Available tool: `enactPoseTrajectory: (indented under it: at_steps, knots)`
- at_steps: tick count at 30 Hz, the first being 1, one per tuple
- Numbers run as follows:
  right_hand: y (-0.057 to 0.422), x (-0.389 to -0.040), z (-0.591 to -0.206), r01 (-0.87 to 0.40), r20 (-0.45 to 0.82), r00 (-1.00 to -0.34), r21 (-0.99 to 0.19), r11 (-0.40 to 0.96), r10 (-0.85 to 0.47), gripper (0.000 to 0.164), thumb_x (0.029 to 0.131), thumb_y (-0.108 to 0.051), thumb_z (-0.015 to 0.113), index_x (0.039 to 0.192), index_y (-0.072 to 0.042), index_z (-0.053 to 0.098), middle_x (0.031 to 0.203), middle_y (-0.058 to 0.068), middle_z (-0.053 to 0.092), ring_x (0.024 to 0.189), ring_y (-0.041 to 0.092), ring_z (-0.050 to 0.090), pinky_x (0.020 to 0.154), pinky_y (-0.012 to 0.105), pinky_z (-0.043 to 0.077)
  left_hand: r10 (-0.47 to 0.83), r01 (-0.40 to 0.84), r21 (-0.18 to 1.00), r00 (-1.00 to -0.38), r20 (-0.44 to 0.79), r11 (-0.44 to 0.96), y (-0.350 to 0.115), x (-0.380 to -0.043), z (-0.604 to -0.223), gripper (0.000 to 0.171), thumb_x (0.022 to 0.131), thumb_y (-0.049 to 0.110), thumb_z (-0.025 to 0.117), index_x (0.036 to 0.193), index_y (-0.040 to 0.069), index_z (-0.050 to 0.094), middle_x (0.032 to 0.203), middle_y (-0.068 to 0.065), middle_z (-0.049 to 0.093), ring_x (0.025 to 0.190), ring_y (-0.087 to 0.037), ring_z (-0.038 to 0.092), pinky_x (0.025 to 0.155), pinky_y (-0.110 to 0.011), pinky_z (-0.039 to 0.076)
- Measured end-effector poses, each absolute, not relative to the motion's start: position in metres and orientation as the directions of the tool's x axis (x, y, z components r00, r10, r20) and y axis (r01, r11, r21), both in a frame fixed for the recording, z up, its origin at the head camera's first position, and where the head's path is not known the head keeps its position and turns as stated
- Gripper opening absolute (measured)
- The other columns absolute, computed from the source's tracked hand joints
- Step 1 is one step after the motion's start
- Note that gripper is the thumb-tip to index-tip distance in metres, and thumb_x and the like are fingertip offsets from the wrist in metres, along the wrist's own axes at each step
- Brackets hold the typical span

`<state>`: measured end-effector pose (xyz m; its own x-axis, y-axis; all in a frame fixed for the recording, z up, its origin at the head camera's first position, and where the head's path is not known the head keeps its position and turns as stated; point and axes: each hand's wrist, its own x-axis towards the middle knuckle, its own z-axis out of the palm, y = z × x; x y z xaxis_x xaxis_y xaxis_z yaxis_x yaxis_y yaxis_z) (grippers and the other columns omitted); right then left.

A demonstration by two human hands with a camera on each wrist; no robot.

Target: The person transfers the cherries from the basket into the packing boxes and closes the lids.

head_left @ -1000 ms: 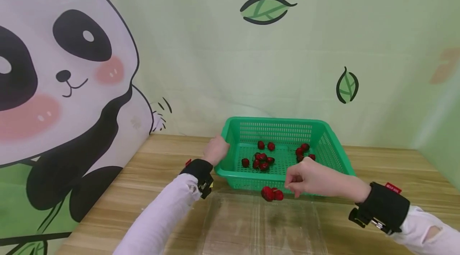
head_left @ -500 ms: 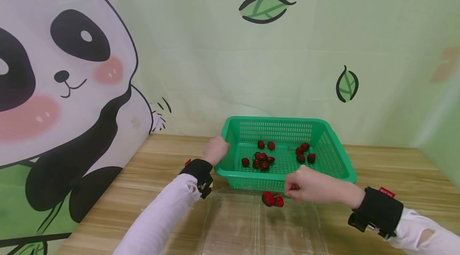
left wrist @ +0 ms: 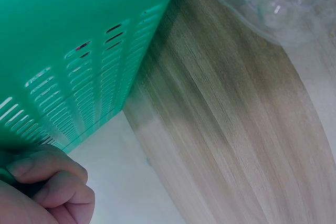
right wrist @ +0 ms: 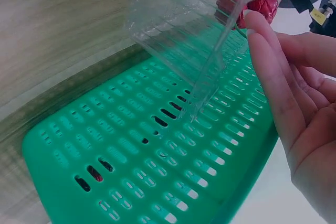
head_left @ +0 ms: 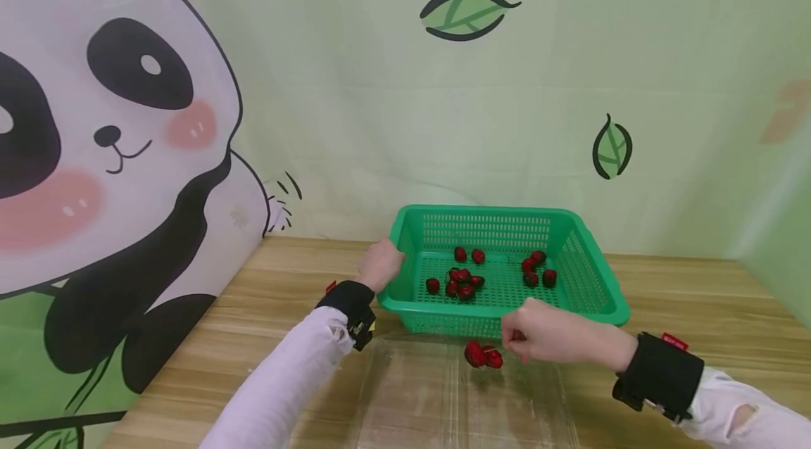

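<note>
In the head view a green slotted basket stands on the table. Its left rim is gripped by my left hand, whose curled fingers also show in the left wrist view. My right hand is in front of the basket's front wall. Between thumb and fingers it pinches the thin stem of a small bunch of dark red cherries, clearest in the right wrist view. The bunch hangs above a clear plastic box. Inside the basket lie several more cherries in loose groups.
The wooden table extends left and right of the basket. Behind it hangs a pale green cloth printed with leaves and a panda. The clear box sits directly in front of the basket, its near end cut off by the frame.
My right hand has moved slightly down and toward me, bringing the pinched cherries lower over the clear box. My left hand stays on the basket's rim.
</note>
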<state>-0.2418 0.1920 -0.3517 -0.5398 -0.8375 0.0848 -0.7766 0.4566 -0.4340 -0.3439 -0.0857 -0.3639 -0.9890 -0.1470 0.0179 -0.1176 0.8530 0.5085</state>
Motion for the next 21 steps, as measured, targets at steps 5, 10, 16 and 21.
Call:
enactPoseTrajectory:
  at_steps: [5,10,16,21]
  knots:
    - [0.19,-0.242,-0.354,-0.781,0.068,-0.534,-0.423,0.46,-0.843,0.018,0.096,0.006,0.061,0.085,-0.006,0.069,0.068,-0.002,0.067,0.059,-0.004,0.056,0.06,0.016,0.045,-0.146,-0.114,0.501,-0.989,0.024,0.858,-0.086,-0.343,-0.363,0.041,0.103,0.023,0.057,0.129,-0.009,0.057,0.123,-0.027,0.069,0.113,-0.039,0.069,0.088,-0.05,0.058]
    - [0.19,-0.242,-0.357,-0.792,0.072,-0.527,-0.403,0.459,-0.847,0.021,0.095,0.008,0.06,0.082,-0.007,0.068,0.065,-0.005,0.064,0.058,-0.005,0.053,0.059,0.016,0.042,-0.141,-0.111,0.497,-0.99,0.023,0.861,-0.087,-0.344,-0.363,0.041,0.103,0.022,0.057,0.129,-0.009,0.056,0.122,-0.027,0.069,0.112,-0.039,0.069,0.088,-0.049,0.058]
    - [0.187,-0.241,-0.358,-0.82,0.088,-0.51,-0.351,0.453,-0.856,0.026,0.093,0.01,0.06,0.077,-0.01,0.062,0.061,-0.012,0.046,0.057,-0.007,0.032,0.058,0.016,0.031,-0.139,-0.105,0.5,-0.99,0.031,0.859,-0.088,-0.344,-0.364,0.04,0.102,0.021,0.056,0.128,-0.009,0.058,0.123,-0.027,0.069,0.113,-0.039,0.069,0.09,-0.051,0.057]
    - [0.185,-0.24,-0.362,-0.857,0.117,-0.478,-0.279,0.433,-0.871,0.034,0.092,0.01,0.063,0.072,-0.015,0.052,0.064,-0.014,0.028,0.063,-0.002,0.019,0.058,0.017,0.024,-0.132,-0.094,0.501,-0.99,0.042,0.86,-0.088,-0.345,-0.364,0.04,0.102,0.02,0.056,0.128,-0.01,0.057,0.122,-0.028,0.069,0.112,-0.04,0.069,0.089,-0.051,0.058]
